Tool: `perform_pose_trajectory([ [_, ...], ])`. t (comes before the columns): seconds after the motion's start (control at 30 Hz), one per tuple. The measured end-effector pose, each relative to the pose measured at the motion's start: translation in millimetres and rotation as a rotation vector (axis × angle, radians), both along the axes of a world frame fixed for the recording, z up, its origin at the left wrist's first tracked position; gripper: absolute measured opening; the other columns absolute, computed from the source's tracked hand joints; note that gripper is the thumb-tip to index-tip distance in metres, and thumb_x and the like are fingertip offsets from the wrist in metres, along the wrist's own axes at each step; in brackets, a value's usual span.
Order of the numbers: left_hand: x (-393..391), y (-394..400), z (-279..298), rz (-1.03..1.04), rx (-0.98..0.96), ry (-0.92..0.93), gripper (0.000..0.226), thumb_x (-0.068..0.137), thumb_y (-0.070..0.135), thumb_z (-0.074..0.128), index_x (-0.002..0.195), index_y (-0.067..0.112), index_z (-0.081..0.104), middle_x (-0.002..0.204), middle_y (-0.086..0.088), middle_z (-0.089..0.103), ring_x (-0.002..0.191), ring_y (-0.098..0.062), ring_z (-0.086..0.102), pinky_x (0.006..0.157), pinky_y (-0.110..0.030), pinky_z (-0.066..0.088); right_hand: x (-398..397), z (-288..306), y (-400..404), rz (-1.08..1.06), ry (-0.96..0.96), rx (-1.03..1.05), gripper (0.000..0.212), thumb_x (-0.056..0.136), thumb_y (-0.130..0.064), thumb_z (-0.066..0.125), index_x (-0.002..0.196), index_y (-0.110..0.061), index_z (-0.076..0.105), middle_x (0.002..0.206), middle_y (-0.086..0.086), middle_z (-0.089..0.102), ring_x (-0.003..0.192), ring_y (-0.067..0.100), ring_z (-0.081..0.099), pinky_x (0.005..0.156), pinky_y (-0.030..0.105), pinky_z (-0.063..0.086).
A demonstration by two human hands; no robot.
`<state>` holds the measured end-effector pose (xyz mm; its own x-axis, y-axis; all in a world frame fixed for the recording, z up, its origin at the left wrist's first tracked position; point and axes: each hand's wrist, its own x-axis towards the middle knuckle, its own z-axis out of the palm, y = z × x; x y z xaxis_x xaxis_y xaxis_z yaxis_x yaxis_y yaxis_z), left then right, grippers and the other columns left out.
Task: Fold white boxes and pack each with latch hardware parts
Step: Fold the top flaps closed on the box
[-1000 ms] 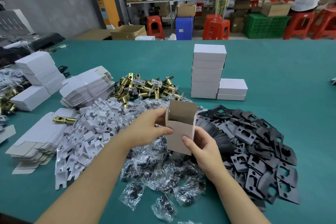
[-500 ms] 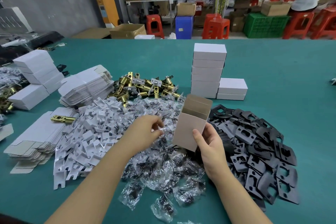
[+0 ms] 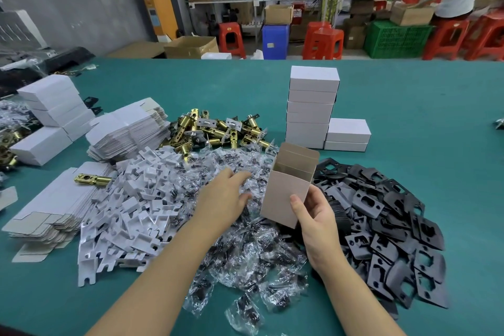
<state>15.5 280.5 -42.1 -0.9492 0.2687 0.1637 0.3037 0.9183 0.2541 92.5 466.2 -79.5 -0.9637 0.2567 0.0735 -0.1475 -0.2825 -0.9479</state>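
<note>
My right hand (image 3: 316,215) grips an erected white box (image 3: 283,194) by its lower corner, top flaps open and tilted away from me. My left hand (image 3: 225,199) reaches with straight fingers over the heap of small clear screw bags (image 3: 245,248) and touches it, holding nothing. Behind the bags lies a pile of brass latch bolts (image 3: 215,131). White card inserts (image 3: 131,207) are heaped to the left, black strike plates (image 3: 381,224) to the right. A stack of closed white boxes (image 3: 312,109) stands behind the held box.
Flat unfolded box blanks (image 3: 128,131) lie in stacks at the left, one stack (image 3: 51,207) with a brass latch (image 3: 92,179) on it. More closed boxes (image 3: 54,106) sit at the far left. Bare green table (image 3: 436,123) stretches right. A person works at a far bench.
My left hand let go of the box and moved forward onto the screw bags, fingers straightening. My right hand carried the box slightly right and tilted it.
</note>
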Motion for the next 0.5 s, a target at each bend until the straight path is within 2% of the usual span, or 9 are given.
perform_pose_trajectory([
  [0.13,-8.5,9.0,-0.6,-0.032,-0.115,0.070,0.042,0.095,0.019,0.066,0.134,0.033,0.059,0.107,0.004,0.044,0.082,-0.013,0.049,0.063,-0.027,0.044,-0.2,0.3,0.6,0.002,0.006,0.015,0.026,0.093,-0.025,0.069,0.106,-0.048,0.070,0.111,-0.006,0.075,0.101,0.010,0.071,0.078,0.026,0.060],
  [0.2,-12.2,12.5,-0.9,-0.047,-0.110,0.031,0.037,0.095,0.023,0.067,0.130,0.034,0.062,0.107,0.004,0.043,0.085,-0.014,0.048,0.066,-0.027,0.044,0.1,0.7,0.2,-0.004,0.003,0.011,0.025,0.093,-0.025,0.070,0.106,-0.047,0.071,0.110,-0.006,0.075,0.101,0.010,0.071,0.078,0.025,0.059],
  [0.3,-16.2,14.9,0.3,-0.063,0.009,0.016,0.025,0.095,0.038,0.067,0.119,0.033,0.071,0.106,0.009,0.047,0.088,-0.011,0.050,0.073,-0.024,0.044,-0.1,-0.2,0.3,-0.012,0.002,0.008,0.024,0.090,-0.028,0.071,0.108,-0.043,0.070,0.110,-0.005,0.076,0.101,0.011,0.071,0.077,0.025,0.059],
  [0.43,-14.8,8.3,0.3,-0.107,0.077,0.140,0.019,0.095,0.041,0.065,0.100,0.028,0.078,0.100,0.012,0.055,0.084,-0.008,0.051,0.062,-0.016,0.032,-1.0,-2.5,0.9,-0.009,0.004,0.013,0.025,0.095,-0.021,0.069,0.110,-0.042,0.069,0.110,-0.005,0.075,0.101,0.011,0.071,0.077,0.025,0.060],
  [0.5,-14.1,4.0,3.6,-0.096,0.174,0.137,0.019,0.096,0.036,0.065,0.103,0.024,0.077,0.103,0.010,0.060,0.083,-0.008,0.053,0.065,-0.017,0.039,-1.1,-2.5,1.1,-0.008,0.007,0.025,0.027,0.096,-0.019,0.068,0.109,-0.043,0.070,0.110,-0.006,0.075,0.100,0.009,0.071,0.077,0.024,0.059],
])
